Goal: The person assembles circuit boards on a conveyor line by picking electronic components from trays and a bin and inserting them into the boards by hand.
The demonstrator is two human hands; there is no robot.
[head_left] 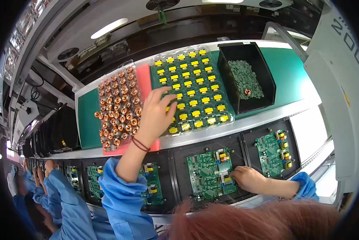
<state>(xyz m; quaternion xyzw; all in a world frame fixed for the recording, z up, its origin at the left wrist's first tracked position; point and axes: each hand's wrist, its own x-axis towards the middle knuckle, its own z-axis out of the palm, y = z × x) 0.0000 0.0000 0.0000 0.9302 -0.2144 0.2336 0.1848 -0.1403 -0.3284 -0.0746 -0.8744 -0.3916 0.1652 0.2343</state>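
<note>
My left hand (157, 114) reaches over a clear plastic tray (229, 118) with rows of small yellow-topped transformers (191, 93). Its fingers are spread and bent just above the left side of the tray, with nothing visible between them. Below, my right hand (247, 178) is at the right edge of a green circuit board (203, 173) in a black carrier. The fingers of this hand are drawn together beside a yellow-topped transformer (227, 180) on the board. Whatever they may hold is hidden. A thin dark red cord circles my left wrist.
Copper-wound coils (117, 105) fill a tray on a pink foam sheet (144, 78). A black bin (269, 96) holds green discs and one copper coil. Another populated board (273, 153) lies to the right. Co-workers' blue sleeves (69, 200) show at left; reddish hair covers the lower edge.
</note>
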